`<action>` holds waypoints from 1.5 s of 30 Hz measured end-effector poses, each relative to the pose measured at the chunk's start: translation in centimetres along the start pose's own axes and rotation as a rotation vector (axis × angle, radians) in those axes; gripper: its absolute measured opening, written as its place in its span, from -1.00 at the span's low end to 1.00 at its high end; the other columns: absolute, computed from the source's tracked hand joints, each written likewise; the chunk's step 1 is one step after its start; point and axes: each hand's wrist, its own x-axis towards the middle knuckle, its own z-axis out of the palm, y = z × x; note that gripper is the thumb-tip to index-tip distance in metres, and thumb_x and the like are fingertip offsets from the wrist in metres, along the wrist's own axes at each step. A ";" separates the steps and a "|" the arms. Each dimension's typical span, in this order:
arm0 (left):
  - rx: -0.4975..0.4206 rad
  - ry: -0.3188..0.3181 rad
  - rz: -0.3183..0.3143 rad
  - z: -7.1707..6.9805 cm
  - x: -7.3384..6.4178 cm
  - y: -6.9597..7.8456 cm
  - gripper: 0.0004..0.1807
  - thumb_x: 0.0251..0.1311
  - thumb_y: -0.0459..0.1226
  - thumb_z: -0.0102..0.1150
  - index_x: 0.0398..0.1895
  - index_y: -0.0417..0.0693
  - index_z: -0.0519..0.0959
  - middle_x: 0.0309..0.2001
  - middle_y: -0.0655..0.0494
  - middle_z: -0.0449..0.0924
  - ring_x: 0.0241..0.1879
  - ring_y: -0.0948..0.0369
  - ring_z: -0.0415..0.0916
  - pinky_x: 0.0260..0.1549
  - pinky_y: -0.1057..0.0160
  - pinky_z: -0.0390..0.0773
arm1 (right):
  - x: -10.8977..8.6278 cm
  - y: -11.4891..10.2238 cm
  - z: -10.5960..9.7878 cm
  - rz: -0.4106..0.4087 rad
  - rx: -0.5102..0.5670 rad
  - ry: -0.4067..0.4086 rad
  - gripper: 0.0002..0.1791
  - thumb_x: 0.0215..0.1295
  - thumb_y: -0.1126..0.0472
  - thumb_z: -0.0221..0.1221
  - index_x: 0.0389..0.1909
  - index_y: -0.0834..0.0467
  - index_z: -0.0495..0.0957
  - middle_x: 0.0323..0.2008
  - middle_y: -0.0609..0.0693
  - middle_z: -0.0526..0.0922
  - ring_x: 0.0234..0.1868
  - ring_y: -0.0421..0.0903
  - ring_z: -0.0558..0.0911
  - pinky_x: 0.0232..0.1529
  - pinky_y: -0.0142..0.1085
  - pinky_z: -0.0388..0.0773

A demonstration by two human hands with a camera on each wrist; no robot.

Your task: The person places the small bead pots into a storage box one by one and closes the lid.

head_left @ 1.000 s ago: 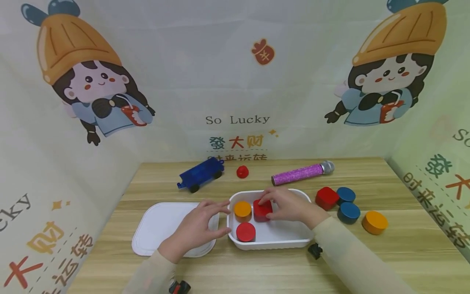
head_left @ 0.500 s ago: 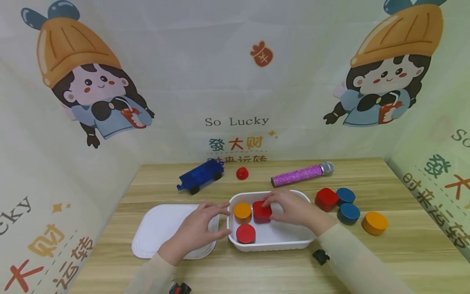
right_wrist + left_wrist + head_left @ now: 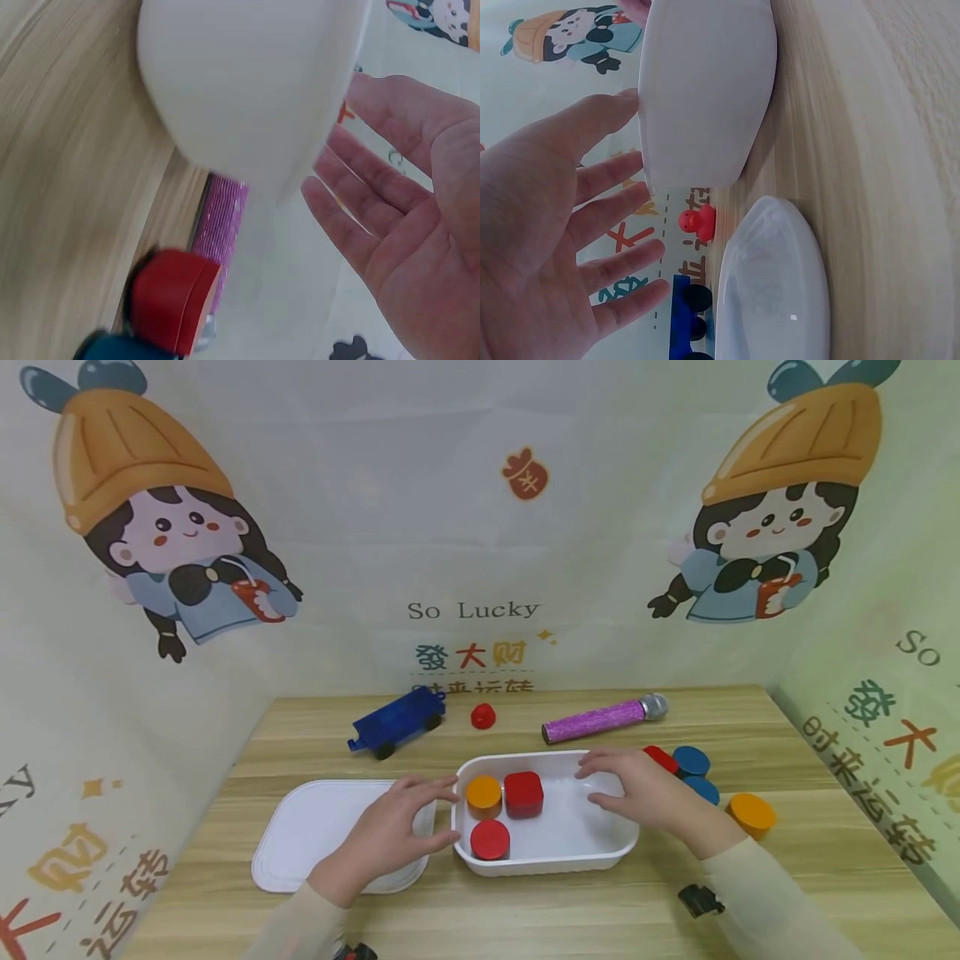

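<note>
A white plastic box [image 3: 570,864] stands on the wooden table with three blocks inside, grouped toward its left end. They are a yellow cylinder [image 3: 483,797], a red rounded-square block [image 3: 523,794] and a red cylinder [image 3: 490,840]. My left hand [image 3: 390,835] is at the box's left end, fingers spread, fingertips right at the rim; the left wrist view shows its palm and straight fingers. Over the box's right end is my right hand [image 3: 645,789], holding nothing, its fingers loosely extended above the inside. A white lid [image 3: 322,835] lies left of the box, partly behind my left hand.
Right of the box are a red block [image 3: 660,757], two blue cylinders [image 3: 692,761] and a yellow cylinder [image 3: 752,814], partly behind my right hand. A blue toy wagon [image 3: 397,722], a small red duck [image 3: 483,717] and a purple microphone [image 3: 600,720] lie along the back.
My right hand has let go of the red rounded-square block, which stays beside the yellow cylinder, and moved right toward the box's right end. The left hand stays at the left rim.
</note>
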 end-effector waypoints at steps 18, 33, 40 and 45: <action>0.014 0.022 0.029 -0.1 0.0 0.1 -0.53 0.17 0.05 0.46 0.15 0.22 0.68 0.42 0.29 0.51 0.29 0.11 0.47 0.20 -0.12 0.61 | -6.4 6.2 -3.5 -0.062 -0.073 0.208 -0.75 0.20 0.34 0.43 -0.09 0.16 0.73 0.03 0.14 0.73 0.08 0.23 0.69 0.06 0.15 0.66; 0.017 0.002 -0.006 0.2 0.0 0.0 -0.49 0.17 0.09 0.45 0.20 0.24 0.67 0.44 0.33 0.48 0.28 0.12 0.47 0.22 -0.13 0.60 | -13.3 11.7 -3.3 0.062 -0.164 0.341 -0.65 -0.06 0.26 0.59 -0.19 0.08 0.76 -0.03 0.20 0.76 -0.11 0.16 0.73 -0.27 -0.16 0.73; 0.023 0.005 0.001 0.1 -0.2 0.0 -0.49 0.19 0.09 0.44 0.21 0.25 0.67 0.45 0.34 0.46 0.28 0.13 0.47 0.21 -0.10 0.61 | -14.0 12.5 -3.3 0.089 -0.187 0.342 -0.60 -0.13 0.18 0.64 -0.22 0.10 0.74 -0.08 0.19 0.76 -0.20 0.12 0.73 -0.38 -0.31 0.65; 0.009 0.000 0.008 0.1 -0.2 0.0 -0.48 0.19 0.08 0.44 0.21 0.23 0.66 0.46 0.32 0.46 0.28 0.12 0.46 0.22 -0.12 0.60 | -14.2 13.3 -3.0 0.081 -0.175 0.361 -0.60 -0.19 0.21 0.65 -0.27 0.09 0.74 -0.14 0.14 0.78 -0.30 -0.30 0.64 -0.46 -0.40 0.56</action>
